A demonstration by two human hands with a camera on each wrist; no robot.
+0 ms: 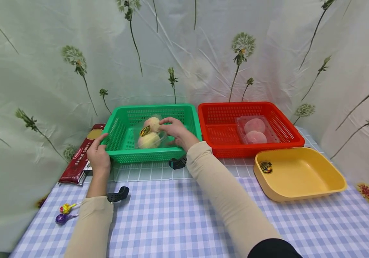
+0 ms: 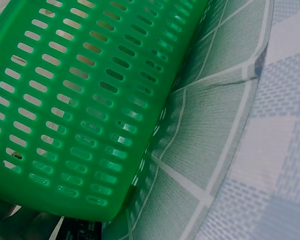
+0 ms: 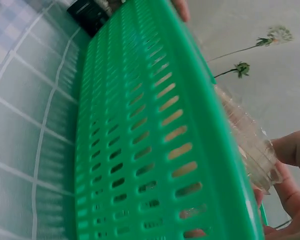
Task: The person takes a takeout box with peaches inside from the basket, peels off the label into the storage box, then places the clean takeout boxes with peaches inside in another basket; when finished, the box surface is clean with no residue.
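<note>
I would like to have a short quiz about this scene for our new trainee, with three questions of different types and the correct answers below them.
1. What does the right hand pinch?
a) the purple lollipop
b) the peach pack in the green basket
c) the yellow tray

2. True or false: the left hand is at the rim of the green basket.

3. How many peaches show in the red basket?

Key: 1. b; 2. true; 3. two
</note>
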